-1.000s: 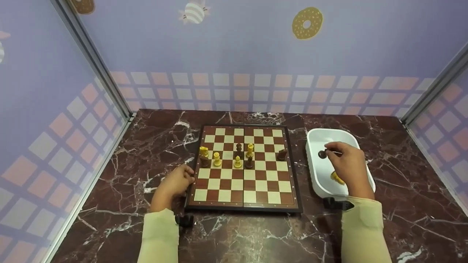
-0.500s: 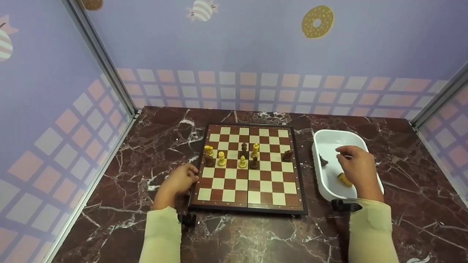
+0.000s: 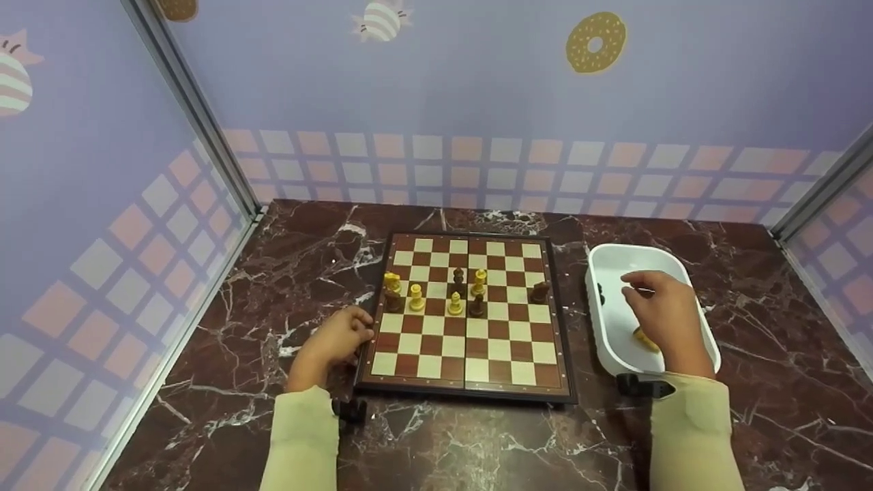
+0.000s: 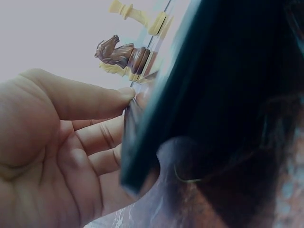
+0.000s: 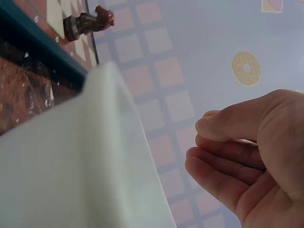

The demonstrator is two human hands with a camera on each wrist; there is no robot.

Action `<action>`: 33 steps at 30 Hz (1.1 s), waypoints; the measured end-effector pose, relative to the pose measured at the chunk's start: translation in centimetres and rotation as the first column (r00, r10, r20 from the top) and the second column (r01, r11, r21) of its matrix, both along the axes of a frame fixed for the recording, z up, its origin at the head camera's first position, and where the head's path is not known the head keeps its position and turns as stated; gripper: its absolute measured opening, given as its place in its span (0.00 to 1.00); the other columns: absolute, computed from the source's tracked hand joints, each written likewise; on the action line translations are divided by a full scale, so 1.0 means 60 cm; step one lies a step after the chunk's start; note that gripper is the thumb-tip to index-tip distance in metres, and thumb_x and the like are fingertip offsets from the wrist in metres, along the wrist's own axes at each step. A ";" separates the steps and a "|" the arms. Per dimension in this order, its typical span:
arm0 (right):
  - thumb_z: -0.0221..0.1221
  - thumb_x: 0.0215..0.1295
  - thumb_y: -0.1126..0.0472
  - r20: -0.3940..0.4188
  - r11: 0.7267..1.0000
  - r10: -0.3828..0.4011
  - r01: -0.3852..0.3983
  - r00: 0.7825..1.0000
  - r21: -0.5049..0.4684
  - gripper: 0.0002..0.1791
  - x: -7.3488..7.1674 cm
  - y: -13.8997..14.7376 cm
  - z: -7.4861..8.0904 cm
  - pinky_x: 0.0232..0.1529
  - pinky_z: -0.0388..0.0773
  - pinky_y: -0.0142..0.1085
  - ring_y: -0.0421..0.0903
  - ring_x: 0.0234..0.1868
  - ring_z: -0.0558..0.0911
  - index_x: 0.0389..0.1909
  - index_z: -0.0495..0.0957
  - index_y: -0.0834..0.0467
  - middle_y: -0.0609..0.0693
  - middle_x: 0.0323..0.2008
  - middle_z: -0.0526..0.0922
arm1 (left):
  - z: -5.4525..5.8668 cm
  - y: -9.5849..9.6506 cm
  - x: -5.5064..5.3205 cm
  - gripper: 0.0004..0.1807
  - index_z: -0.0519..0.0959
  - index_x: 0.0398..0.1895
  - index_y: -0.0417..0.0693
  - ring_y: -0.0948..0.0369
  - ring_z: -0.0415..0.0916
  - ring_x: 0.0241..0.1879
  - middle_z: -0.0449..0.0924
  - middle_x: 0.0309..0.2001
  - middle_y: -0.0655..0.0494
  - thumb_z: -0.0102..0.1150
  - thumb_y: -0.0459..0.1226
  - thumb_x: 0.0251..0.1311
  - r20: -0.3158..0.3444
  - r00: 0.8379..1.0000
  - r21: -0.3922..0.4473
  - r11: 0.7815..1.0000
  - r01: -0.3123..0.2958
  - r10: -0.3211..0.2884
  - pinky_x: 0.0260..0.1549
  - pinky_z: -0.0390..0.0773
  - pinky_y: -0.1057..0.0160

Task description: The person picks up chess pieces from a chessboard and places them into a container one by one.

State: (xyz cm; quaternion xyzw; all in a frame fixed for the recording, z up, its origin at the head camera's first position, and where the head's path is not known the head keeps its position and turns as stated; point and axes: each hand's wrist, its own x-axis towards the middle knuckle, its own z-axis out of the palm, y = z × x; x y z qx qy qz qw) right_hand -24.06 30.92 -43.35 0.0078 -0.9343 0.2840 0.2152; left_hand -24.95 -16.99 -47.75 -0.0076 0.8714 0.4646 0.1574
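- Hovering relaxed and empty over the white plastic tray (image 3: pixel 617 319): your right hand (image 3: pixel 663 312);
- nearer that hand, leftward inside the tray, lies the dark-brown chess piece (image 3: pixel 601 293); axis unclear;
- your left hand (image 3: pixel 337 335) pinches the red-and-cream chessboard's (image 3: pixel 442 346) left edge.

This looks like a small booth with a shiny stone-look table (image 3: pixel 436 443). Purple walls (image 3: pixel 464 82) stand on three sides, with metal posts (image 3: pixel 196 106) at the corners. The walls have a donut (image 3: pixel 578 48), candy (image 3: pixel 382 22) and pink and white squares (image 3: pixel 466 149) on them.
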 end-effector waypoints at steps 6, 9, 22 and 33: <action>0.61 0.55 0.63 -0.019 0.998 0.026 -0.027 0.999 -0.058 0.10 -0.007 -0.012 0.007 0.40 0.78 0.46 0.56 0.39 0.83 0.39 0.80 0.59 0.58 0.40 0.83 | 0.001 -0.004 -0.005 0.11 0.69 0.45 0.39 0.61 0.68 0.18 0.71 0.28 0.52 0.52 0.30 0.59 0.024 1.000 0.022 1.000 -0.001 0.000 0.13 0.76 0.61; 0.62 0.55 0.63 -0.032 0.994 0.059 -0.062 0.998 -0.087 0.11 -0.013 -0.027 0.011 0.40 0.79 0.46 0.56 0.40 0.83 0.40 0.80 0.58 0.57 0.41 0.82 | 0.005 -0.008 -0.006 0.11 0.69 0.45 0.38 0.61 0.67 0.18 0.71 0.29 0.52 0.51 0.30 0.60 0.011 1.000 0.003 1.000 0.011 -0.011 0.14 0.75 0.62; 0.63 0.53 0.64 -0.059 0.977 0.161 -0.167 0.985 -0.130 0.11 -0.046 -0.084 0.027 0.43 0.80 0.41 0.51 0.42 0.81 0.40 0.80 0.58 0.55 0.39 0.82 | -0.010 0.004 0.003 0.11 0.69 0.46 0.41 0.59 0.68 0.20 0.72 0.32 0.50 0.51 0.31 0.61 0.066 0.998 0.061 0.998 -0.023 0.019 0.15 0.75 0.61; 0.63 0.51 0.66 -0.034 0.971 0.182 -0.185 0.983 -0.149 0.11 -0.057 -0.107 0.011 0.43 0.79 0.44 0.51 0.40 0.81 0.38 0.80 0.59 0.56 0.37 0.82 | -0.004 0.000 0.000 0.09 0.70 0.43 0.41 0.60 0.67 0.17 0.70 0.27 0.53 0.52 0.30 0.59 0.014 1.000 0.027 1.000 -0.006 0.005 0.12 0.74 0.63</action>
